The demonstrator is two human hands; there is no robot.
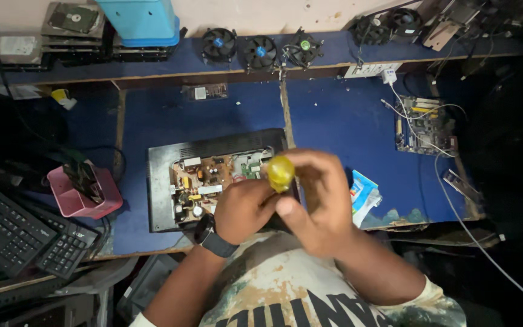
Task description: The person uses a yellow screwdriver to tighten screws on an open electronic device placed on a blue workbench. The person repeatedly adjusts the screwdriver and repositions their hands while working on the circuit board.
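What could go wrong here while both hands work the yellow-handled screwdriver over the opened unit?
The right hand and left hand hold the yellow screwdriver handle right above the exposed circuit board; a slip could likely gouge components. The hands hide the tip, so its seating cannot be checked. The black casing lies near the bench's front edge, so hard pushing might shift it off.
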